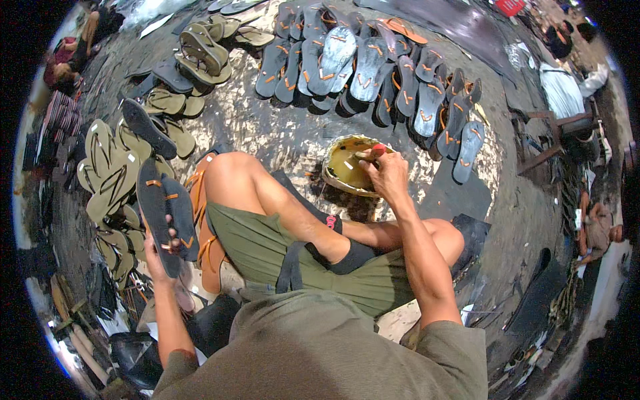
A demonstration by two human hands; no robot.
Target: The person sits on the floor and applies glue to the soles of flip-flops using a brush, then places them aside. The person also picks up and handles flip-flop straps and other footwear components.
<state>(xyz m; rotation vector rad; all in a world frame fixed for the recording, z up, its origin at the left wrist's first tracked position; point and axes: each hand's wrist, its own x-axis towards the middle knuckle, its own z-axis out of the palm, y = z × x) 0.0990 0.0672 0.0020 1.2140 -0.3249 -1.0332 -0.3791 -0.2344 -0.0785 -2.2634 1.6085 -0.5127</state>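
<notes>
Left hand (162, 250) clamped on a dark sandal (153, 207), right hand (389, 175) closed on a red-ended tool (378, 149).
The left fingers (172, 233) curl around the sole's edge, the sandal held tilted beside the left knee (230, 167), next to a second dark sandal (181, 210); the right fingers pinch together on the tool over the yellowish bowl (328, 175), ahead of the crossed legs; beyond lie rows of dark sandals (313, 63), with olive sandals (110, 167) to the left.
</notes>
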